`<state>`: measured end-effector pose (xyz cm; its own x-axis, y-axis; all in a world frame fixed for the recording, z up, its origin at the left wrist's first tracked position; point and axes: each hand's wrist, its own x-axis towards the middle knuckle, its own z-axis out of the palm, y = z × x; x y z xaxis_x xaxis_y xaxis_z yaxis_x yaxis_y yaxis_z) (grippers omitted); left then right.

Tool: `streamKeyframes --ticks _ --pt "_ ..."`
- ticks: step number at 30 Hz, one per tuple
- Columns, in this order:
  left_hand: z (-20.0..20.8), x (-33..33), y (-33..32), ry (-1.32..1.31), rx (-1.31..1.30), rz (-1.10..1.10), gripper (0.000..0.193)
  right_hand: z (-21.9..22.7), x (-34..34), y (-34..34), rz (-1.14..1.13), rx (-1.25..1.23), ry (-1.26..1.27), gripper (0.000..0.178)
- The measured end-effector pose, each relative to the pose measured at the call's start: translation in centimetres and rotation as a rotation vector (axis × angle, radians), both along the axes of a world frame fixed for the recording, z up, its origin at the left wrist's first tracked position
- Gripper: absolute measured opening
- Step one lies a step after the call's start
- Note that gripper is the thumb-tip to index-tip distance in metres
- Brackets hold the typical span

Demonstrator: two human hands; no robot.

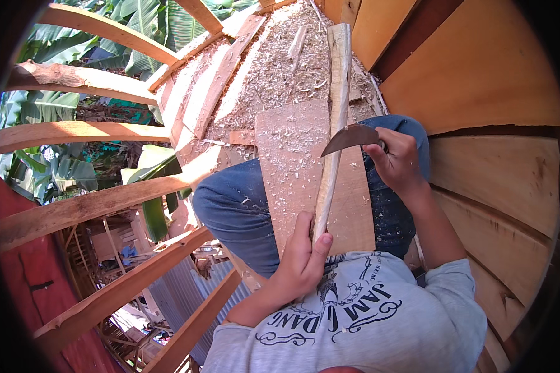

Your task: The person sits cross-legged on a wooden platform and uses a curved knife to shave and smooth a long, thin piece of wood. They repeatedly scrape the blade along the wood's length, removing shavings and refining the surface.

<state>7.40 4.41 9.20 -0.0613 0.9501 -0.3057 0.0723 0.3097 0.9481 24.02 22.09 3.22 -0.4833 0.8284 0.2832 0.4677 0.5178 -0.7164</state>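
One pale wooden stick (339,93) lies over a lap board (286,161), left hand (303,261) closed round its near end, right hand (398,158) clamped on a curved knife (351,137) (laid across the stick), apparently at the shaving step, a further stroke calling for steady hold.

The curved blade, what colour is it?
The curved blade is dark brownish grey, best seen in the head view.

Left: row of sunlit wooden railing bars (93,132); broad green banana leaves (50,107) beyond, at far left. Near left: red panel (18,258) bearing small black strip (42,286); grey corrugated sheet (177,303) seen between bars. Right: tan plank wall (485,81), dark gaps (504,130) between boards. Far, beside railing: long wooden strip (228,73) lying flat.
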Motion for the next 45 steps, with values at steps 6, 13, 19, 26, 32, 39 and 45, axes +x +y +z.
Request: streamKeyframes --ticks 6,13,19,26,32,39,45 --pt "0.2 0.1 -0.3 0.018 -0.012 -0.027 0.026 2.3 -0.5 -2.7 0.165 -0.005 0.047 0.046" --pt "-0.3 0.0 -0.1 0.046 0.017 -0.101 0.025 3.0 0.0 -3.4 0.320 0.081 0.027 0.050" --pt "-0.4 0.0 0.3 0.001 -0.075 -0.054 0.031 1.9 0.2 -3.2 0.154 -0.041 0.005 0.045" --pt "-0.4 0.0 0.6 0.008 -0.072 -0.080 0.027 1.1 0.7 -1.9 0.133 -0.149 0.032 0.043" --pt "-0.6 0.0 -0.1 -0.065 -0.069 -0.089 0.027 -0.9 1.5 0.0 0.054 -0.159 0.044 0.040" --pt "-0.9 -0.5 0.4 -0.098 -0.125 -0.053 0.025 0.1 0.6 -1.2 0.126 -0.210 0.065 0.039" --pt "-0.1 -0.1 0.7 0.049 -0.009 -0.136 0.019 1.5 0.3 -3.8 0.389 0.013 0.053 0.035"
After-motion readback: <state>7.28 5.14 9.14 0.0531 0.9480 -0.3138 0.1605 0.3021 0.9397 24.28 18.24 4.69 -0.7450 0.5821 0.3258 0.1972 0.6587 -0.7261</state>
